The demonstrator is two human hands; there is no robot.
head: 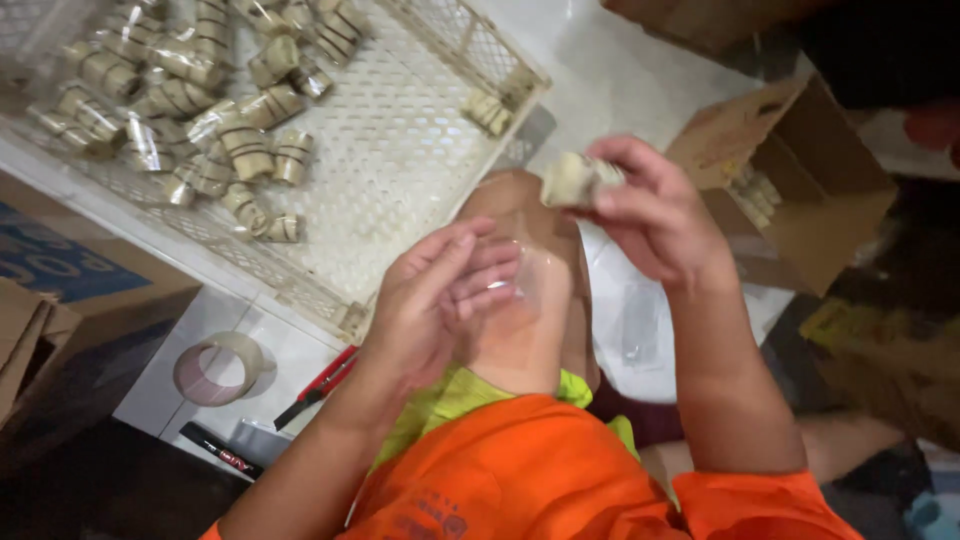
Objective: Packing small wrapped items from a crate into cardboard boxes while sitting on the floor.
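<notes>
Beige bundle, small, dark-banded, pinched in right hand.

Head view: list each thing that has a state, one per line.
left hand: fingers pinching a clear plastic bag, held open
right hand: gripping a small wrapped piece
white crate: partly filled with bagged pieces
cardboard box: flaps open
tape roll: lying flat

White perforated plastic crate holding banded wrapped bundles. Tape roll, red box cutter, black marker on tiled floor. Open cardboard box right.
</notes>
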